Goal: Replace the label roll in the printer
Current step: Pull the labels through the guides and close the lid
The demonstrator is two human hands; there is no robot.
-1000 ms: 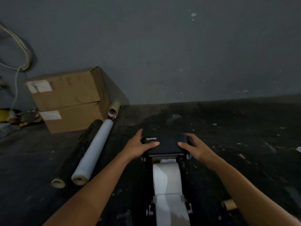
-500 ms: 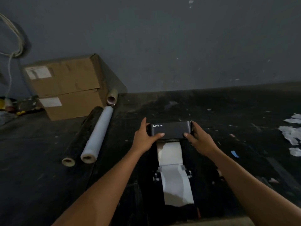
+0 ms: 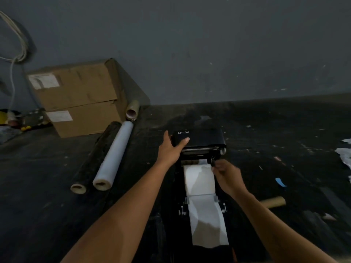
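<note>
A black Xprinter label printer (image 3: 206,138) sits on the dark floor with its lid raised. My left hand (image 3: 171,149) grips the lid's left corner, thumb on top near the logo. A white strip of label paper (image 3: 201,180) runs from under the lid toward me, through a black guide and out to a loose end (image 3: 209,224). My right hand (image 3: 227,176) is at the paper's right edge just below the lid, fingers pinched at a small black part of the printer there; what it grips is blurred.
Two stacked cardboard boxes (image 3: 79,97) stand at the back left against the grey wall. A dark roll (image 3: 96,160) and a white film roll (image 3: 114,158) lie left of the printer. An empty cardboard core (image 3: 273,202) lies at the right, torn white paper (image 3: 344,156) further right.
The lid has swung up, showing the slot beneath it. My right hand left the lid's right corner and dropped to the paper's right edge. My left hand stays on the lid.
</note>
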